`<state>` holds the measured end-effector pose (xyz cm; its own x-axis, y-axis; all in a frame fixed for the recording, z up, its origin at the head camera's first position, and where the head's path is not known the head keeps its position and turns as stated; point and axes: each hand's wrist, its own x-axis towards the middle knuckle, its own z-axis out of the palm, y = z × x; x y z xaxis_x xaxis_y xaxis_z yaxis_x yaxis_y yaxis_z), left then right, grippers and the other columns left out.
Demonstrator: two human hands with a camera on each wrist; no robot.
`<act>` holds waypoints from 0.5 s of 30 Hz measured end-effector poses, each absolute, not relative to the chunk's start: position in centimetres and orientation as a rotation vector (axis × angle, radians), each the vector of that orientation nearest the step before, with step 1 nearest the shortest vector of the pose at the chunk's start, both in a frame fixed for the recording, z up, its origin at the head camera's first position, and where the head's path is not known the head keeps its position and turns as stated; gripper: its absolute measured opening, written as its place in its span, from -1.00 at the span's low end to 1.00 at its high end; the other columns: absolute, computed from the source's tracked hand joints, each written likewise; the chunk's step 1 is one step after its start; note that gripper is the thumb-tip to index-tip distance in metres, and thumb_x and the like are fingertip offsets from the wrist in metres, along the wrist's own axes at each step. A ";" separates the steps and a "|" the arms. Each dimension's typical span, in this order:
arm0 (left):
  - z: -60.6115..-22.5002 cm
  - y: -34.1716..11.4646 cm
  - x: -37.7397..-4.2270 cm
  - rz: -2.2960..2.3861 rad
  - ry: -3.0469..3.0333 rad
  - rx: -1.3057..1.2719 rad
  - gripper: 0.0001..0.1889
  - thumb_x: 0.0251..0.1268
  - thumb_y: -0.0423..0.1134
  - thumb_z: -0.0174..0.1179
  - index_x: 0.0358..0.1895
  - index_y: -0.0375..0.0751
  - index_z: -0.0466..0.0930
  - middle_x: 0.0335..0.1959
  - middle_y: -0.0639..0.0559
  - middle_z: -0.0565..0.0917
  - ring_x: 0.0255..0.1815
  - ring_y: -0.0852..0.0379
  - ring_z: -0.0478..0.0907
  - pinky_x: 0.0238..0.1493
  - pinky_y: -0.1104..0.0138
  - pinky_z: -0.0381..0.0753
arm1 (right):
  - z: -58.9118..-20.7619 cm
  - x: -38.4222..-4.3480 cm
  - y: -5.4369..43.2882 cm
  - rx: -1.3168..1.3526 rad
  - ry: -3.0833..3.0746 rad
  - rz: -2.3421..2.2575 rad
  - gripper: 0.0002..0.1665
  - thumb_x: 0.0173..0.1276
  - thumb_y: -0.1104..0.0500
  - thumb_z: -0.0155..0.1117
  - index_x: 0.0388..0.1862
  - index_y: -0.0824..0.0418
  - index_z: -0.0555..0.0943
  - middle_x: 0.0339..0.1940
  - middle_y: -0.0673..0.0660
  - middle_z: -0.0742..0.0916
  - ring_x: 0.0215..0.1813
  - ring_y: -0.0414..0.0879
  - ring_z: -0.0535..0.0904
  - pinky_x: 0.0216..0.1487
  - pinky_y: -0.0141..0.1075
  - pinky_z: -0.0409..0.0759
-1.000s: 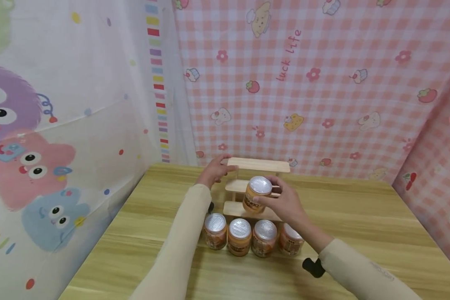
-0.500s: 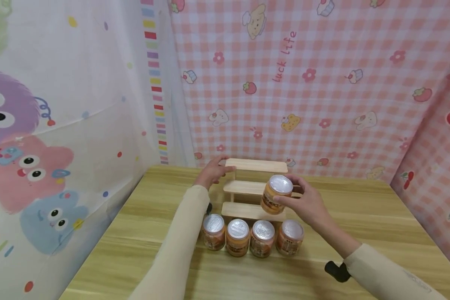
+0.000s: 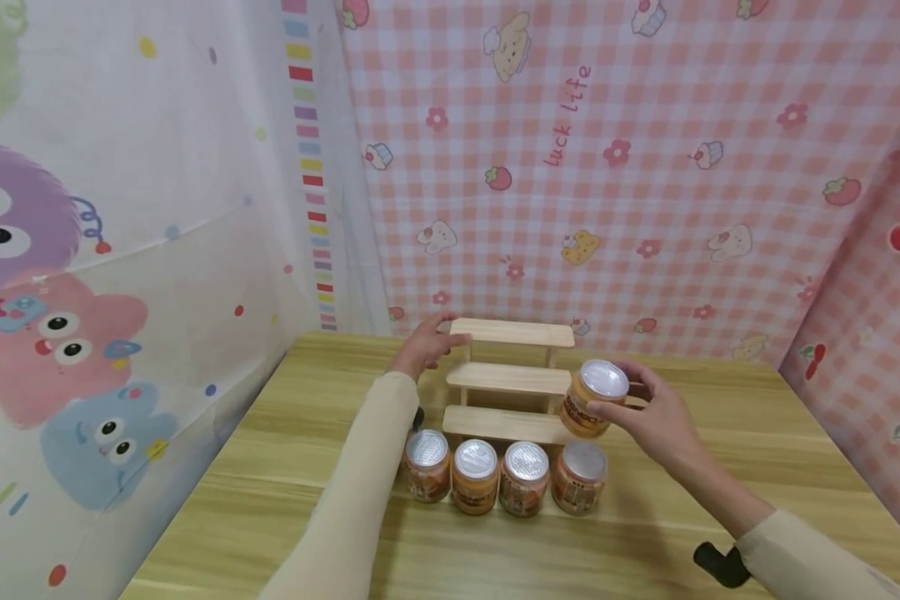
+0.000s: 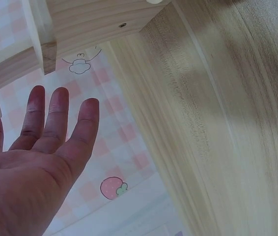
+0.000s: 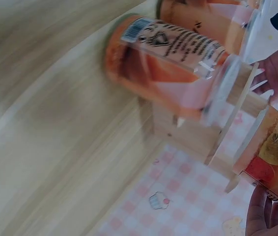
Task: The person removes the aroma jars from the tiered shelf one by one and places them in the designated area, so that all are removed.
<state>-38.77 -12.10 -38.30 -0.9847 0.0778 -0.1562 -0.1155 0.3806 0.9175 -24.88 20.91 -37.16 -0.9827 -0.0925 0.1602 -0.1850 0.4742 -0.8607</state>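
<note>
My right hand [image 3: 663, 417] holds an orange-labelled can [image 3: 585, 408] with a silver lid, thumb in front and fingers behind. The can is tilted slightly, off the right end of the lower shelves of a small three-tier wooden rack [image 3: 508, 377]. In the right wrist view the held can [image 5: 271, 152] shows a picture label, fingertips at its side. At the rack's top left end, my left hand [image 3: 420, 348] pinches the shelf end between thumb and forefinger. From the left wrist view, the other fingers [image 4: 55, 118] are straight and spread beside the wood.
Several similar cans stand in a row before the rack, from the leftmost can [image 3: 428, 467] to the rightmost can [image 3: 580, 477]. The wood-grain table [image 3: 270, 517] meets a pink checked cloth [image 3: 645, 200] behind and a white patterned cloth [image 3: 195, 125] at left.
My right hand has carried the can rightward from in front of the rack's middle to its right end. The left hand stays at the rack, and the row of cans is unchanged.
</note>
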 end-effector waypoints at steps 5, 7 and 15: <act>-38.6 -12.3 -38.9 1.678 2.435 -0.019 -0.30 0.35 -0.05 0.30 0.50 -0.03 0.24 0.34 -0.18 0.40 0.25 -0.21 0.42 0.10 -0.05 0.44 | -37.6 -24.5 22.3 0.209 -2.629 1.517 -0.06 0.22 -0.09 0.50 0.45 0.24 0.30 0.21 0.30 0.54 0.22 0.19 0.49 -0.15 -0.33 0.61; -38.7 -12.3 -38.9 1.681 2.433 -0.015 -0.29 0.35 -0.04 0.30 0.50 -0.02 0.24 0.32 -0.19 0.41 0.23 -0.21 0.43 0.01 0.00 0.44 | -37.9 -24.4 22.9 0.195 -2.632 1.508 -0.06 0.23 -0.09 0.50 0.45 0.24 0.30 0.23 0.31 0.52 0.22 0.19 0.48 -0.15 -0.34 0.61; -38.7 -12.3 -39.0 1.681 2.435 -0.018 -0.29 0.34 -0.02 0.30 0.50 0.00 0.24 0.32 -0.19 0.41 0.24 -0.21 0.43 0.03 -0.04 0.44 | -39.6 -23.9 24.9 0.167 -2.613 1.450 -0.11 0.25 -0.05 0.49 0.41 0.30 0.33 0.20 0.33 0.53 0.15 0.18 0.50 -0.21 -0.37 0.63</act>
